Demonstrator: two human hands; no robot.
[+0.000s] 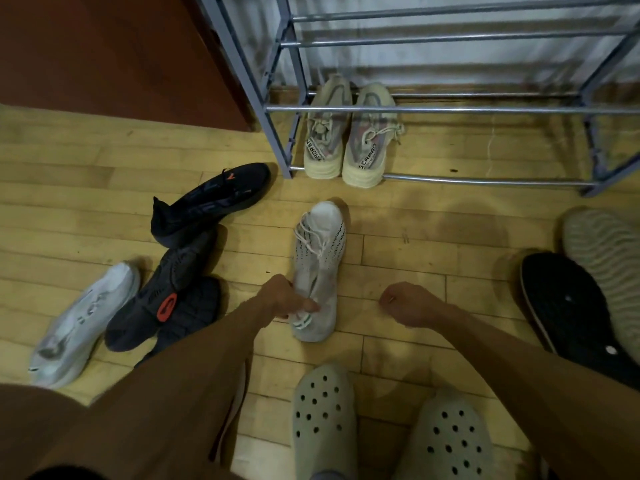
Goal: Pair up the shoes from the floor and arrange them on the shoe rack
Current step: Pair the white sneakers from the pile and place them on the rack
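A white knit sneaker (pixel 320 258) lies on the wooden floor, toe toward the rack. My left hand (pixel 287 297) pinches its heel collar. My right hand (pixel 407 304) hovers just right of it, fingers curled, holding nothing. A pair of beige sneakers (pixel 349 133) stands side by side on the lowest bars of the grey metal shoe rack (pixel 450 109). On the left lie a black sneaker (pixel 211 202), two more dark shoes sole-up (pixel 166 289), and a white sneaker (pixel 83 320). A black sole-up shoe (pixel 571 306) and a grey ribbed sole (pixel 606 258) lie at the right.
My two feet in pale perforated clogs (pixel 325 420) stand at the bottom. A dark red-brown door or panel (pixel 104 46) fills the upper left beside the rack. The rack's upper shelves hold nothing visible.
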